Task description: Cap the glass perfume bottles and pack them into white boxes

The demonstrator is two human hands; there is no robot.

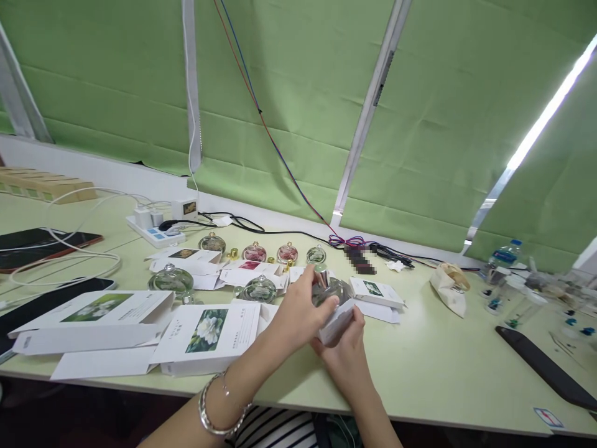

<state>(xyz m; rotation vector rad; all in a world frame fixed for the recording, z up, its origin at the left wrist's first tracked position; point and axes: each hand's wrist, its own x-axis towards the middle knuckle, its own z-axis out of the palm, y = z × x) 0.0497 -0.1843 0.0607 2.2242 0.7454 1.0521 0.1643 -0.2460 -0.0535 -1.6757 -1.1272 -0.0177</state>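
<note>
Above the table's front part, my left hand point(301, 305) is closed around a round clear perfume bottle point(344, 289). A cap with a pale green top point(321, 268) shows at the bottle's upper end. My right hand point(345, 354) grips a small white box point(336, 323) from below, its fingers wrapped over the side. Bottle and box meet between my hands; how far one sits inside the other is hidden by my left fingers. Behind them lies a flat white box with a flower picture point(373, 289). To the left rests a larger white gardenia box point(208, 333).
Round perfume bottles stand along the back, including a red one point(254, 252) and a greenish one point(170, 280). A power strip point(156, 233) with cables lies back left. Rightward are a cloth pouch point(448, 287), clear jars point(525, 308) and a dark tablet-like slab point(548, 367).
</note>
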